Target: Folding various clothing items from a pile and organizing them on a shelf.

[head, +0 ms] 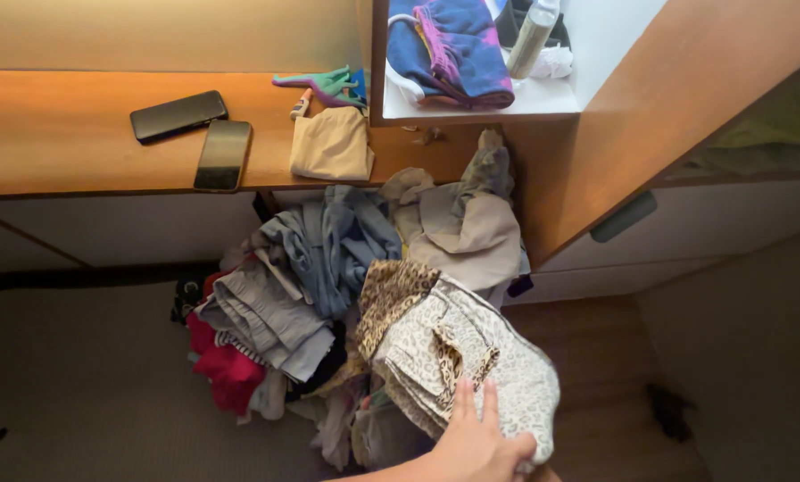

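Note:
My left hand [478, 437] reaches in from the bottom edge and grips a folded leopard-print garment [471, 357]. Two fingers lie flat on top of the garment and the thumb curls around its lower right corner. The garment rests on the right side of a heap of clothes [302, 295] on the floor, with grey, blue, red and beige pieces mixed together. My right hand is not in view.
A wooden shelf [78, 134] above the heap holds two dark phones [178, 114] [223, 153], a beige folded cloth [333, 143] and a green item [328, 85]. An open wardrobe compartment [507, 100] holds a blue garment [453, 49] and a bottle [532, 37]. The wardrobe door [676, 107] stands open at right.

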